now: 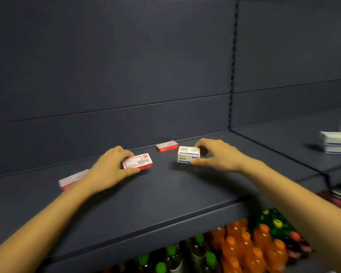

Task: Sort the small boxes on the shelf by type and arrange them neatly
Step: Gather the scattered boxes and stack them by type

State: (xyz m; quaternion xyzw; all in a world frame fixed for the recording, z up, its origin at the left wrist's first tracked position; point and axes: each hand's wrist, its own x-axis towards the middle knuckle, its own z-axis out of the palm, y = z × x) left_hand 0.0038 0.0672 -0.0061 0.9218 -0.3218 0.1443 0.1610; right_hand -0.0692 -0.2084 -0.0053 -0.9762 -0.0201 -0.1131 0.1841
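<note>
**Dark shelf, one box in each hand**

Dark grey shelf [165,194] runs across in front of me, backed by a plain grey panel [106,75]. A slotted post [233,66] at the right marks where the next bay begins.

My left hand [108,170] is low over the shelf, left of centre. Its fingers curl over the far long edge of a red box [138,161] and the thumb presses the near edge, so it pinches the box across its width. The box lies flat and sticks out to the right of the hand. I cannot tell whether it rests on the shelf or is just off it.

My right hand [219,154] is right of centre. It pinches a white box [188,154] with a blue band, thumb at the near lower corner and fingers curled over the far top edge. The box sits at the hand's left, slightly tilted. Bare shelf separates the two held boxes.

A far red box [166,146] lies flat near the panel, between my hands and just far-left of the white box. A left red box [73,178], blurred, lies flat beside my left wrist.

In the right bay, well apart from my right hand, stands a blurred white stack [337,142]. Below the shelf are bottles [244,245] with orange and green caps.
</note>
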